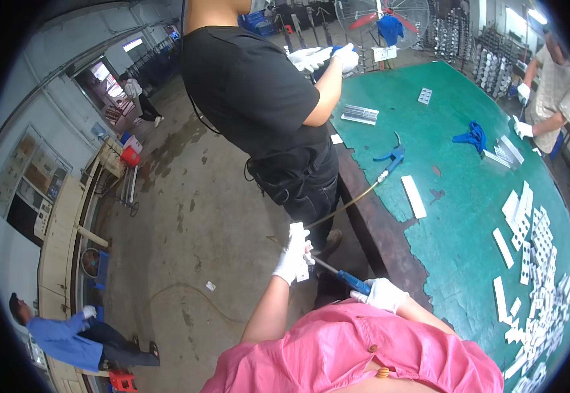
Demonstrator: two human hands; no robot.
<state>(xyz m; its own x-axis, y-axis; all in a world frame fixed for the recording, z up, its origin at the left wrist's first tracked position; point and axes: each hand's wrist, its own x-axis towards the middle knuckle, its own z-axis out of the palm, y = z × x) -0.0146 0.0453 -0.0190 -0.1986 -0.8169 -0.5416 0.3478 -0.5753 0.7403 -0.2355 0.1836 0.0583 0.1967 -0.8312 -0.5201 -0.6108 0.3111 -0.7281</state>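
My left hand, in a white glove, is closed round a flat pale metal bar held upright. My right hand, also gloved, grips a tool with a blue handle and a thin metal shaft. The shaft points left, its tip end close to the bar; whether they touch I cannot tell. On the green table to my right, a longer pale bar lies near the edge. A blue air blow gun rests farther away, its yellowish hose hanging off the edge.
A large heap of pale metal pieces covers the table's right side. A blue cloth and stacked profiles lie farther back. A co-worker in black stands just ahead; another person works across the table.
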